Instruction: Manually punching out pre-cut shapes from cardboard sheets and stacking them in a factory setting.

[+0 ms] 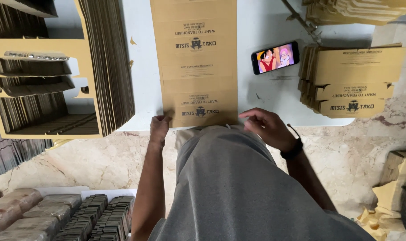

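A flat brown cardboard box blank (196, 62) with dark printing lies lengthwise on the white table (142, 67) in front of me. My left hand (159, 127) pinches its near left corner at the table's edge. My right hand (267, 127), with a black band on the wrist, rests curled at the blank's near right corner, fingertips touching the cardboard edge. My grey shirt fills the lower middle of the view.
A phone (275, 57) with a lit cartoon picture lies right of the blank. A pile of folded brown boxes (352, 80) sits at the table's right. A tall stack of flat cardboard (107, 67) stands at the left. Bundled cardboard pieces (95, 218) lie on the marble floor.
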